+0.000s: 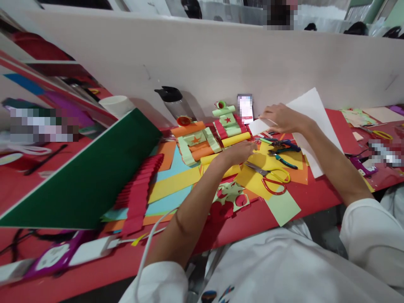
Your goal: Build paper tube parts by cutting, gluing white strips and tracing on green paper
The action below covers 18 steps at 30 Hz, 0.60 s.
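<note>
My right hand (277,117) is closed on a small piece of white paper (261,127), gripping it near a propped-up phone (245,108). Bent slightly, the fingers of my left hand (241,152) reach over yellow paper (252,179) with nothing visible in them. Beside that hand lie yellow paper rolls (236,139). To its right are scissors (268,174) with yellow and red handles and several pliers (282,160). Behind my left hand are paper scrolls, one orange (197,141) and one green (227,120), each bearing a star.
A large white sheet (312,113) lies under my right forearm. On the left stand a green board (85,176), pleated red paper (139,193) and a dark-lidded bottle (173,101). A white cable (148,248) runs past my left arm. A pale wall (202,63) rises behind.
</note>
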{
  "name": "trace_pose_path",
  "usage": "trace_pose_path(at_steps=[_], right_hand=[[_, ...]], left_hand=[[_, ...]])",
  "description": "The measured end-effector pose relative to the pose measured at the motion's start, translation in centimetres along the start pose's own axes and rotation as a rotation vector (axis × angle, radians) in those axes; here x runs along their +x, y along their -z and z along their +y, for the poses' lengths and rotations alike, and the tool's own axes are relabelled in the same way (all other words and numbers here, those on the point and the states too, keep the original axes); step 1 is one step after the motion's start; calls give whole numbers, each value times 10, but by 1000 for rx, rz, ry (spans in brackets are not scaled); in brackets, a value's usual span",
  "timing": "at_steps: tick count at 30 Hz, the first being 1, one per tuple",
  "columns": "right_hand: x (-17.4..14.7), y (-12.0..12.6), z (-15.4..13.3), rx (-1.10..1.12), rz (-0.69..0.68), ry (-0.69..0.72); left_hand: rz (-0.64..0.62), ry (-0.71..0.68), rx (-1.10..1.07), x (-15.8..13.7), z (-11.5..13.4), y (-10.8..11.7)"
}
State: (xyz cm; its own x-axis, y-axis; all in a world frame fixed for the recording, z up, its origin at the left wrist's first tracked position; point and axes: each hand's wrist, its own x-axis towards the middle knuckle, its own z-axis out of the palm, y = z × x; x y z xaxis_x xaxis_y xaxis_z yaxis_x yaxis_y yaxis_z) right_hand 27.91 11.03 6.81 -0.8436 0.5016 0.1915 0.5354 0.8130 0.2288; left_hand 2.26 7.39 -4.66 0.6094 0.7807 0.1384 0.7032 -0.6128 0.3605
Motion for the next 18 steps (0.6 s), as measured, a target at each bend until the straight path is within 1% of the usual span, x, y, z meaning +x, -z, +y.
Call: trace_pose_path(at_steps=[1, 3, 5, 7, 9, 11, 15, 18], right_hand=[[-2, 1, -1, -18, 22, -14], [-4, 1, -6, -44, 91, -47], [-5, 0, -15, -59, 173, -87], [-2, -2, -27, -71, 232, -122], [2, -6, -41, -83, 250, -143], [9, -10, -54, -95, 241, -147], [19, -16, -70, -127, 223, -140], [22, -20, -74, -139, 226, -140]], left_hand=[[27, -22, -51, -4, 1, 4], [201, -15, -218, -13, 2, 9], [395, 43, -465, -22, 5, 11], [530, 98, -753, -28, 10, 10], [601, 135, -1011, -33, 15, 7], [641, 183, -1179, -35, 21, 3], [719, 289, -1295, -36, 23, -2], [755, 321, -1349, -36, 20, -4]])
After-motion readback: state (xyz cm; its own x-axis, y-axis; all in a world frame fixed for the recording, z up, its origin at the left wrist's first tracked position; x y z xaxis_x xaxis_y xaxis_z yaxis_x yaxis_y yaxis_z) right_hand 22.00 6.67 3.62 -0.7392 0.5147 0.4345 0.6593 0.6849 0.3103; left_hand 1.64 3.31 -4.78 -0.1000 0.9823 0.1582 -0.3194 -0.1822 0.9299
